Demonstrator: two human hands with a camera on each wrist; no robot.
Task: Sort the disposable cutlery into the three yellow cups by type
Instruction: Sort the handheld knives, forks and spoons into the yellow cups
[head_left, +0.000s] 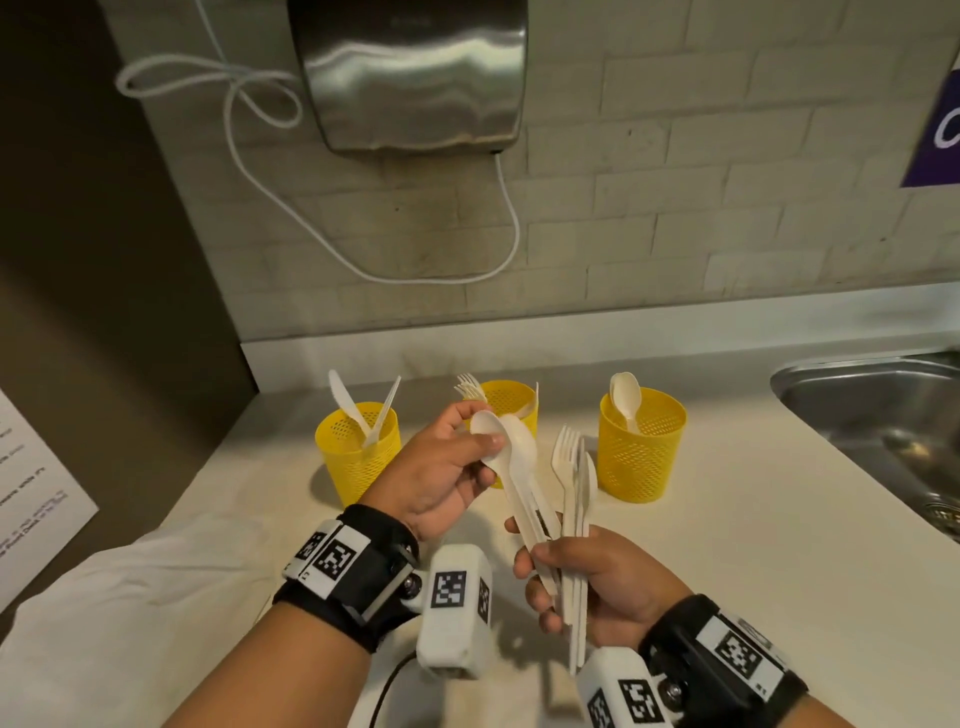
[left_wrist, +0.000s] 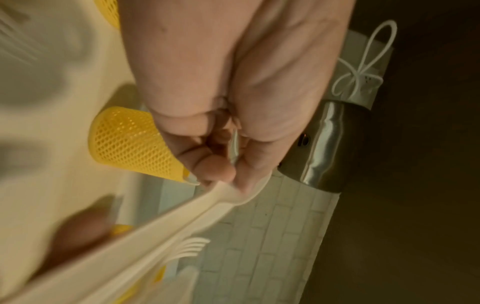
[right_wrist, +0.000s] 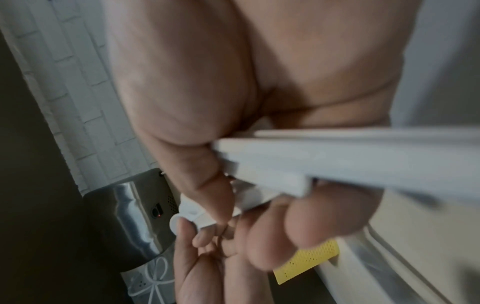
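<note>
the right hand (right_wrist: 233, 102) grips a bundle of white cutlery handles (right_wrist: 337, 156); past its fingertips (right_wrist: 319, 222), the left hand (right_wrist: 197, 257) pinches one piece, beside a yellow cup (right_wrist: 306, 261).

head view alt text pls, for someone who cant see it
Over a pale counter, the right hand grips a bundle of white cutlery while the left hand pinches a spoon from it. Behind stand three yellow cups: knives, forks, a spoon.
</note>
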